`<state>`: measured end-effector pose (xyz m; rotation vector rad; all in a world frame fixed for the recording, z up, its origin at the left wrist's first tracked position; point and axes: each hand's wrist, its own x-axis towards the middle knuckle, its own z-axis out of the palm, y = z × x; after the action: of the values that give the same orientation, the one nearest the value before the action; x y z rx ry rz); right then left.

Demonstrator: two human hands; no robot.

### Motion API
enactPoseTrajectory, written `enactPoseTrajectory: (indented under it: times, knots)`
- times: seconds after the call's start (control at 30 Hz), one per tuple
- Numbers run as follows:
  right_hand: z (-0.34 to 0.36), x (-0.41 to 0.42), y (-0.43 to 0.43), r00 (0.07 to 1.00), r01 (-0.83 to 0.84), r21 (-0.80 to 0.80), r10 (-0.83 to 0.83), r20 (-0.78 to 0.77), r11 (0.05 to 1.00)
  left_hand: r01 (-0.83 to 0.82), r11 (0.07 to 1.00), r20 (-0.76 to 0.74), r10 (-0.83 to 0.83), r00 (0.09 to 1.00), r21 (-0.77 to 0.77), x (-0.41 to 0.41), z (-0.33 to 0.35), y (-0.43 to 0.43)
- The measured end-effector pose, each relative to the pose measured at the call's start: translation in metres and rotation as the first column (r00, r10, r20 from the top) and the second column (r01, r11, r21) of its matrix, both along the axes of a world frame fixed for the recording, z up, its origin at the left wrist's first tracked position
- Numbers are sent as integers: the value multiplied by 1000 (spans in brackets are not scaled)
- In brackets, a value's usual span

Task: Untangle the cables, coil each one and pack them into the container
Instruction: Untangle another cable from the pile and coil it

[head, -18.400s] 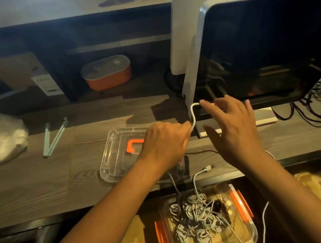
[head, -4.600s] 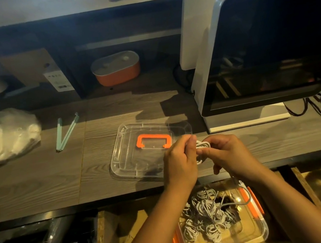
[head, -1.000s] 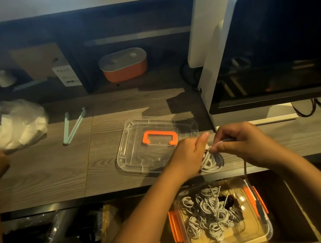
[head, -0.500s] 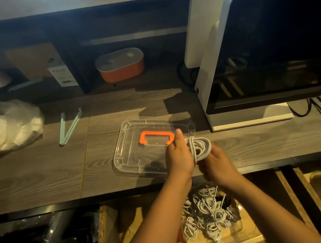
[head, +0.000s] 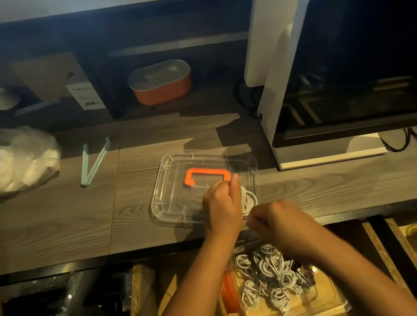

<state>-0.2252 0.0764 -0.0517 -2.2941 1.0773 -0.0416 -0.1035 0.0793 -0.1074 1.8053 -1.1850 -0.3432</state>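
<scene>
Pulled right hand (head: 278,219) back to desk (head: 347,191) edge, pinching coil (head: 249,199) tail; gripping coil in left hand (head: 221,207), over lid (head: 177,192) corner, monitor (head: 330,150) well beyond.

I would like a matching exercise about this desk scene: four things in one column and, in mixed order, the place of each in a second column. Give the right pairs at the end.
Things
1. white cable coil
2. clear lid
3. clear container
4. orange box

Places
A. below the front edge of the desk, with many coiled cables inside
B. in the recess at the back of the desk
C. in the left hand
D. flat on the desk top

Pairs: 1-C, 2-D, 3-A, 4-B
</scene>
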Motion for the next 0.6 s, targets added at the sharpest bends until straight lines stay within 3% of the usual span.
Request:
enactPoseTrajectory:
  times: [0.07, 0.17, 0.3, 0.6]
  knots:
    - [13, -3, -13, 1000, 27, -11, -27, -1, 1000, 111, 993, 9, -111, 994, 33, -3, 1, 5]
    - [27, -10, -29, 995, 40, 83, -47, 85, 996, 211, 971, -106, -200, 974, 110, -7, 16, 7]
    - [35, -21, -43, 974, 31, 313, -98, 202, 949, 316, 928, -283, -255, 925, 195, -6, 38, 8]
    - [31, -36, -46, 914, -57, 593, -197, 354, 803, 472, 852, -468, -330, 820, 227, -2, 41, 12]
